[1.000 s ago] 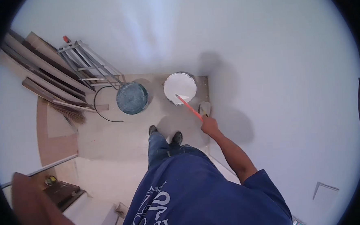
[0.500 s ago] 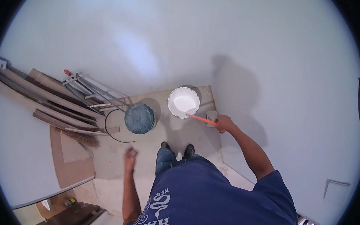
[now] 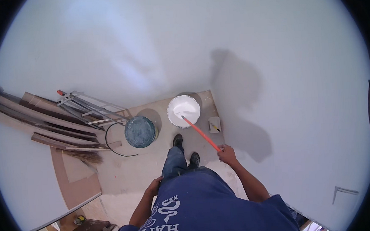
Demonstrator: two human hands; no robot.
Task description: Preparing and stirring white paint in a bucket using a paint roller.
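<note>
My right hand (image 3: pixel 227 154) is closed around the end of an orange pole (image 3: pixel 203 135). The pole slants down into a round white bucket (image 3: pixel 169 118) of white paint (image 3: pixel 184 105). Whatever is at the pole's lower end is lost in the paint. My left hand (image 3: pixel 154 186) hangs beside my left thigh, against the jeans; its fingers are too unclear to read. To the right of the bucket, on the floor, a small pale tray (image 3: pixel 211 129) holds a brush with a yellow handle (image 3: pixel 215 127).
Left of the paint stands a dark green lidded bucket (image 3: pixel 140 131), with a thin dark hose (image 3: pixel 111 141) curving beside it. A folded metal stepladder (image 3: pixel 86 107) and several long boards (image 3: pixel 38 112) lean at the left. Pale walls (image 3: pixel 302 109) meet behind the buckets.
My right hand has come down and nearer to me with the pole's end. My left hand has drawn back to my thigh. My left foot has stepped forward.
</note>
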